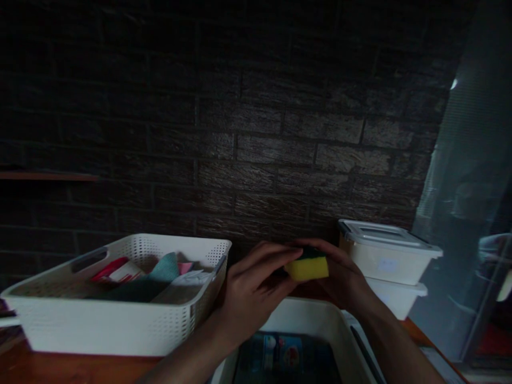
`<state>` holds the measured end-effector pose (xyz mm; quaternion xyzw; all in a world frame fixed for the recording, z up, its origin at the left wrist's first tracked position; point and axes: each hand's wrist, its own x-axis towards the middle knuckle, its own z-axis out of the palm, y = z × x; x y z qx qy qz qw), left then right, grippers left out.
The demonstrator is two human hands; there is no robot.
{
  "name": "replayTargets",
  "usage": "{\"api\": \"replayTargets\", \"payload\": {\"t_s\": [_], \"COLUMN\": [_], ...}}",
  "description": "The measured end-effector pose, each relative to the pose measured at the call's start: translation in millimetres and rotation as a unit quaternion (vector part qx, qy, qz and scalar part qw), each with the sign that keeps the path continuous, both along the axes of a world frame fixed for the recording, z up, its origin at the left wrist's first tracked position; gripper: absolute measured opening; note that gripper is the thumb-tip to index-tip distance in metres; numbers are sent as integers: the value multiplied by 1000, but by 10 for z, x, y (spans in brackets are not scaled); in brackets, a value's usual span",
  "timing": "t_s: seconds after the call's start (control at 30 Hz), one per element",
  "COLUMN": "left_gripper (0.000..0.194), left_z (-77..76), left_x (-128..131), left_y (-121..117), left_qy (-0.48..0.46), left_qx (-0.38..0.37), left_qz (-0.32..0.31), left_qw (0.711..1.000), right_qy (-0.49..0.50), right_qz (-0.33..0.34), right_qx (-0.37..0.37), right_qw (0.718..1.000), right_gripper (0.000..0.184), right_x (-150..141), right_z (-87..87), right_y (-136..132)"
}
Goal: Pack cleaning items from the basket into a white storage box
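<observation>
Dark brick wall (240,138) backs the counter (80,369); white basket (108,325) 10 o'clock from an open bin (300,314), 2 boxes (384,264) at 2. At 12, the left hand (252,282) pinches a yellow sponge (308,269), right hand (344,274) curled behind, grip unclear; even pressure should suit.

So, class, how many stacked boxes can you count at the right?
2: the lidded upper box, right of the right hand, and the lower box directly beneath. Others may be hidden.
</observation>
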<state>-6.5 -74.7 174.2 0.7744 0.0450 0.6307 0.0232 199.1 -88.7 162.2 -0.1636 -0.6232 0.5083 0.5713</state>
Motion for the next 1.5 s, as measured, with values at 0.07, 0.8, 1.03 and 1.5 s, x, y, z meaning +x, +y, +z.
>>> {"api": "replayTargets", "payload": {"t_s": [0.07,0.8,1.03,1.5], "left_gripper": [44,40,33,42], "left_z": [-8,-66,-45,-12], "left_x": [-2,175,161,83], "left_y": [7,130,148,88], "left_qy": [1,-29,-113,-63], "left_qx": [-1,-397,-507,-510], "left_qz": [-2,-217,-413,-486], "left_qw": [1000,891,748,707], "right_qy": [-5,-46,-112,-194], "right_qz": [0,-220,-251,-254], "right_qx": [-9,137,229,272], "right_qw": [1000,965,934,908], "right_gripper": [33,44,45,37], "right_x": [5,-62,-84,-139], "right_z": [-2,45,61,126], "right_y": [4,-1,-93,-390]}}
